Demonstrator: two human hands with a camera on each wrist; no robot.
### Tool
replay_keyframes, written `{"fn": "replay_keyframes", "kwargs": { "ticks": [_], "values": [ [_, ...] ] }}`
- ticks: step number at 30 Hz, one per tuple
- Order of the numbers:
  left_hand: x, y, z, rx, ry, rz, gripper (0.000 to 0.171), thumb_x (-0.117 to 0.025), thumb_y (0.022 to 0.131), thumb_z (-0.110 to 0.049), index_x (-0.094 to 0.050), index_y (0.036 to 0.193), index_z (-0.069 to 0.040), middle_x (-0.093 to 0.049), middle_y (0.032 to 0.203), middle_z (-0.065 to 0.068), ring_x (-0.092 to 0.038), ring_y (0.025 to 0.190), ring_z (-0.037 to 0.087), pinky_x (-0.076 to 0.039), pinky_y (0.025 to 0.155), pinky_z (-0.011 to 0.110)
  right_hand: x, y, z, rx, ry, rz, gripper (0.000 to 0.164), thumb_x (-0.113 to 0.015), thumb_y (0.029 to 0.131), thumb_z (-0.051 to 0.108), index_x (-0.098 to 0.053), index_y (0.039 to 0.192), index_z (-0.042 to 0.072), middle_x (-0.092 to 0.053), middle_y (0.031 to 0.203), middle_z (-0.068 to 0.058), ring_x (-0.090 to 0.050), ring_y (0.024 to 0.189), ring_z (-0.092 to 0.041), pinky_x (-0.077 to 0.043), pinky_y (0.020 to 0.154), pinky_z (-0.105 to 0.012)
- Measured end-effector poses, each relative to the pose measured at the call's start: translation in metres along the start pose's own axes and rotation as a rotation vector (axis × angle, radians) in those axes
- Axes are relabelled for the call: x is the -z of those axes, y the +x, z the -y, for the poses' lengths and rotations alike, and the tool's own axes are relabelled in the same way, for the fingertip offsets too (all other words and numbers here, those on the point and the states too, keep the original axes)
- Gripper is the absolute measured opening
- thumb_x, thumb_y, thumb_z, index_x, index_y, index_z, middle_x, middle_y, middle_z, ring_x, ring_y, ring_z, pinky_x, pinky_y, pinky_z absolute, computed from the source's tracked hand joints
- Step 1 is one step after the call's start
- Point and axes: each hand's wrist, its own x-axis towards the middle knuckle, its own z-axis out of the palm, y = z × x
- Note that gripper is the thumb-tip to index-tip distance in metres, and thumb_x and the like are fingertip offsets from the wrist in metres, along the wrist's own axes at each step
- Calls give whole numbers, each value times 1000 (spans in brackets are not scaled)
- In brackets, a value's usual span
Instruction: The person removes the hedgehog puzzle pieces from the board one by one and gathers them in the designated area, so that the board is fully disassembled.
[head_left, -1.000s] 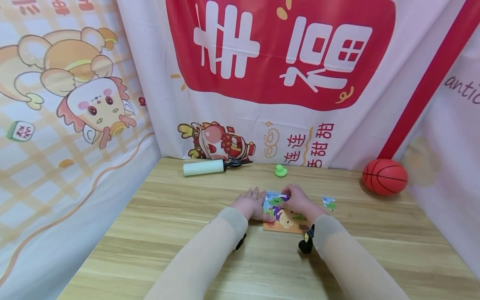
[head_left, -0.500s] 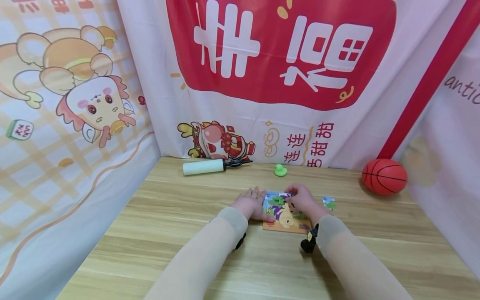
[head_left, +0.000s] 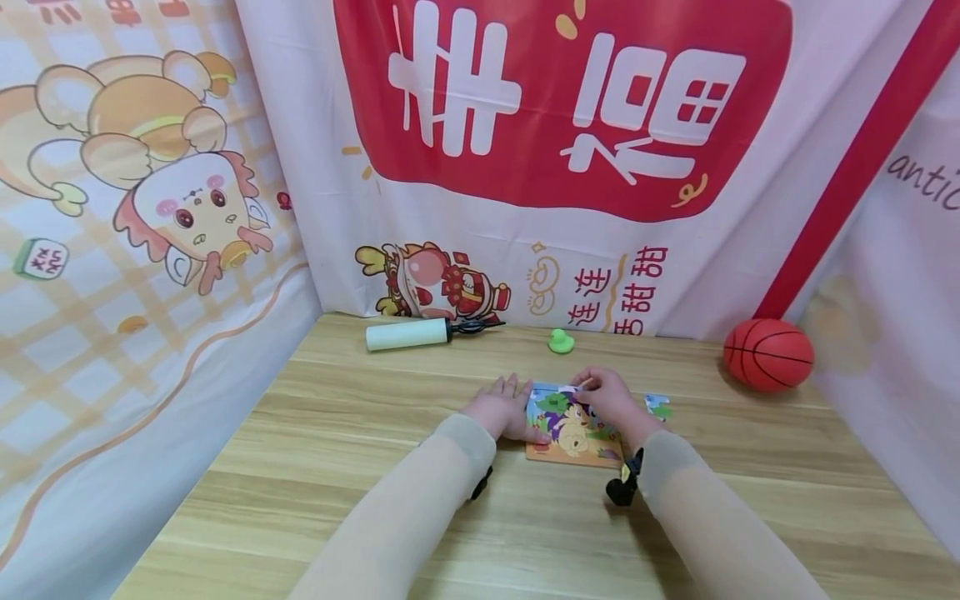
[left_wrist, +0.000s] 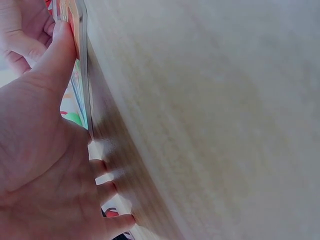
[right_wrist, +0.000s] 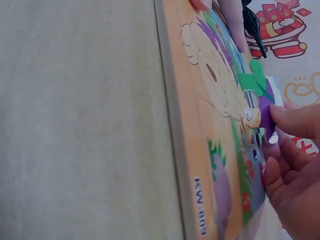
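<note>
A jigsaw puzzle in a flat tray [head_left: 573,454], printed with a cartoon animal on grass, lies on the wooden table. At its left edge rests my left hand [head_left: 498,410], fingers spread over the tabletop. The left thumb [left_wrist: 59,47] lies on the tray's border in the left wrist view. Over the far part of the picture, my right hand [head_left: 609,402] pinches a puzzle piece [right_wrist: 266,112] between thumb and fingers. This piece is purple with some green and a pale edge, and it sits tilted up from the picture. The right fingers partly cover it.
Right of the tray lies a loose blue-and-green puzzle piece [head_left: 658,407]. Along the back stand a white hand pump [head_left: 408,335] with a black nozzle, a green toy duck [head_left: 560,342] and a red basketball [head_left: 768,356]. Printed cloth hangs behind the table.
My right hand has shifted slightly to the right with the piece, uncovering more of the cartoon animal. My left hand has stayed at the tray's left edge.
</note>
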Motion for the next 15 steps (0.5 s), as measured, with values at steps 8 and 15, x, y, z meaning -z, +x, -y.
{"fn": "replay_keyframes", "kwargs": {
  "ticks": [8,15],
  "values": [
    [14,-25,-7,-11,-44,-1,109,-62,77,-76,-14,160,-25,-3,165,6,-2,150,28,-6,119,47,2,-5,-1,-7,121,-74,16,-61,99,11,-67,113,7,-61,104,-11,-56,96,-27,-48,81,-39],
    [13,-26,-7,-12,-46,1,110,-62,77,-77,-14,160,-24,-4,165,8,-2,150,29,-5,119,48,20,-6,-15,-88,302,-151,23,-65,96,15,-66,118,7,-61,109,-11,-56,97,-24,-47,82,-35]
  ]
}}
